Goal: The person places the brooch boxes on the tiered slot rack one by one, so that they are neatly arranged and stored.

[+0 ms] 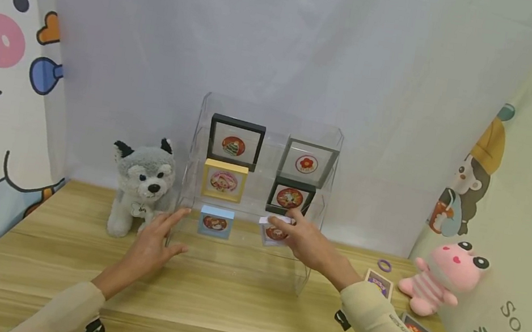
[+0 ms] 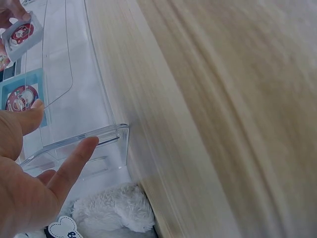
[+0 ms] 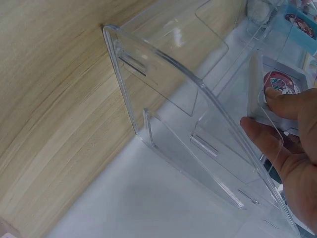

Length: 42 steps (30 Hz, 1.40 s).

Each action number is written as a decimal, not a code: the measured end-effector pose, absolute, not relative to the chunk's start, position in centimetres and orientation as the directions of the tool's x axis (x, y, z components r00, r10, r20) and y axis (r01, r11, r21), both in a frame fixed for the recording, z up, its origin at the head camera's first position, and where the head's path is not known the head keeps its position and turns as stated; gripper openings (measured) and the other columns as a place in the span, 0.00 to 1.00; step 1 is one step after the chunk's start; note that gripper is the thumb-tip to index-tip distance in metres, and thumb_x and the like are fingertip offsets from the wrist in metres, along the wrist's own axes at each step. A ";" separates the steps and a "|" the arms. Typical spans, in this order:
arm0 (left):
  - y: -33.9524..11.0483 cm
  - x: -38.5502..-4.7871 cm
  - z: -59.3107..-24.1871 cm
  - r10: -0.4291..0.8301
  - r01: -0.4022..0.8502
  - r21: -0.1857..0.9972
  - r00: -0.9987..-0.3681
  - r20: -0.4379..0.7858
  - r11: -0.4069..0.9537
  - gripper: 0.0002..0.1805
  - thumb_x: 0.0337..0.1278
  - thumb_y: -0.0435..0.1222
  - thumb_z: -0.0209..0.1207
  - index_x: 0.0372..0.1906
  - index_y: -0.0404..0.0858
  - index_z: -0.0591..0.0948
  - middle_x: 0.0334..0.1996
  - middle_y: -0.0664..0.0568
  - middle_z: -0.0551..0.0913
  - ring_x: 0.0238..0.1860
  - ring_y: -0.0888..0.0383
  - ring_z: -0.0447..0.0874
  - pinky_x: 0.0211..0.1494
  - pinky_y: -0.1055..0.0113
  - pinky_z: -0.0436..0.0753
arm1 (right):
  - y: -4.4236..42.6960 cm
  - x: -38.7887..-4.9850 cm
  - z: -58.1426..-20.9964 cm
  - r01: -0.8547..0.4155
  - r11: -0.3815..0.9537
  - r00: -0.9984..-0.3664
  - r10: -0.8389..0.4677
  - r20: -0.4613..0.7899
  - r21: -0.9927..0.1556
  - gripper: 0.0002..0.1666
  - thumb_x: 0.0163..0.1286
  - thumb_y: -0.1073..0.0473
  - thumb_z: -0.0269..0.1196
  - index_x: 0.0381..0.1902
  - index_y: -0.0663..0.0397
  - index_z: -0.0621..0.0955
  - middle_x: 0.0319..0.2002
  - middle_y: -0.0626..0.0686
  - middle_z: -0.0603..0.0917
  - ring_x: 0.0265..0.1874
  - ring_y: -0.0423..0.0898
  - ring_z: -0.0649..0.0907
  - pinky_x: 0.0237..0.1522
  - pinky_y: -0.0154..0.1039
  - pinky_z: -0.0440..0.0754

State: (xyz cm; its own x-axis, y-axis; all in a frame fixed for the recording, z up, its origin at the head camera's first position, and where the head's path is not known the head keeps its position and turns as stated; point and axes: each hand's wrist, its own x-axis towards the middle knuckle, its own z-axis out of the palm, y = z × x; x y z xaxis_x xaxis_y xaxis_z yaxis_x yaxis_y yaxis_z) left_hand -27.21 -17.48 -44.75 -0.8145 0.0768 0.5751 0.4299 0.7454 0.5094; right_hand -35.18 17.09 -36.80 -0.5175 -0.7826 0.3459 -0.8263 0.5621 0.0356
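A clear acrylic tiered stand (image 1: 241, 260) holds several small framed pictures. My right hand (image 1: 308, 244) pinches a white frame (image 3: 255, 91) with a round red picture, at the lowest tier on the right. In the right wrist view the thumb lies over its front and the fingers are partly hidden. On the same tier, to the left, sits a light blue frame (image 1: 216, 222). My left hand (image 1: 151, 243) is at the stand's left side panel, its thumb and index finger spread. In the left wrist view the index finger (image 2: 74, 166) reaches along that panel's edge.
Above are a yellow frame (image 1: 224, 181), two black frames (image 1: 239, 122) and a grey frame (image 1: 309, 164). A plush husky (image 1: 144, 188) sits at left. To the right lie a purple ring (image 1: 384, 265), a pink plush frog (image 1: 440, 278) and two more frames (image 1: 379, 283).
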 end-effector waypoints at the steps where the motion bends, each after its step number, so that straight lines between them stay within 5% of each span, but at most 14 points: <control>1: -17.5 -27.2 -44.7 0.077 0.430 0.509 -0.815 0.575 0.746 0.46 0.42 0.31 0.77 0.71 0.41 0.70 0.43 0.38 0.80 0.30 0.58 0.66 0.33 0.62 0.70 | 17.1 -35.2 -36.9 -0.827 0.561 -0.516 -0.781 0.350 0.034 0.33 0.63 0.73 0.66 0.65 0.45 0.78 0.50 0.61 0.75 0.24 0.41 0.73 0.27 0.31 0.75; 17: -17.5 -27.1 -44.8 0.075 0.428 0.514 -0.817 0.572 0.744 0.46 0.42 0.31 0.76 0.71 0.40 0.69 0.44 0.38 0.79 0.30 0.57 0.66 0.32 0.62 0.69 | 17.4 -35.5 -37.6 -0.867 0.498 -0.448 -0.777 0.442 -0.003 0.32 0.60 0.76 0.67 0.61 0.51 0.78 0.44 0.57 0.77 0.31 0.44 0.77 0.32 0.38 0.80; 29: -17.5 -27.2 -44.9 0.078 0.430 0.508 -0.815 0.574 0.746 0.46 0.42 0.31 0.77 0.71 0.41 0.69 0.44 0.37 0.80 0.30 0.57 0.67 0.32 0.62 0.68 | 17.8 -35.3 -37.3 -0.844 0.534 -0.504 -0.770 0.392 -0.036 0.30 0.63 0.73 0.66 0.63 0.50 0.78 0.45 0.56 0.78 0.33 0.46 0.79 0.33 0.38 0.79; 35: -17.5 -27.2 -45.1 0.077 0.433 0.498 -0.807 0.585 0.751 0.46 0.41 0.32 0.77 0.70 0.41 0.70 0.44 0.37 0.80 0.29 0.58 0.68 0.31 0.63 0.69 | 17.9 -35.2 -37.1 -0.842 0.536 -0.518 -0.767 0.380 -0.066 0.27 0.63 0.71 0.67 0.60 0.53 0.79 0.38 0.54 0.79 0.29 0.44 0.77 0.30 0.36 0.77; 42: -17.6 -27.2 -45.0 0.073 0.438 0.494 -0.799 0.598 0.751 0.46 0.41 0.32 0.77 0.70 0.41 0.70 0.42 0.37 0.80 0.29 0.57 0.68 0.30 0.63 0.69 | 17.9 -35.1 -36.6 -0.847 0.521 -0.517 -0.767 0.381 -0.099 0.24 0.64 0.72 0.67 0.57 0.54 0.80 0.41 0.56 0.82 0.33 0.49 0.85 0.34 0.40 0.84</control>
State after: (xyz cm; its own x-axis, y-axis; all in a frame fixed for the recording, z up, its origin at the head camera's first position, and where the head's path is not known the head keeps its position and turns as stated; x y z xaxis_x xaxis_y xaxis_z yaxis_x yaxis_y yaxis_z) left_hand -27.19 -17.55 -45.01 -0.7985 0.0726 0.5976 0.4380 0.7511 0.4940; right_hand -35.10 17.90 -36.62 -0.5166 -0.7670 0.3805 -0.8475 0.5214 -0.0995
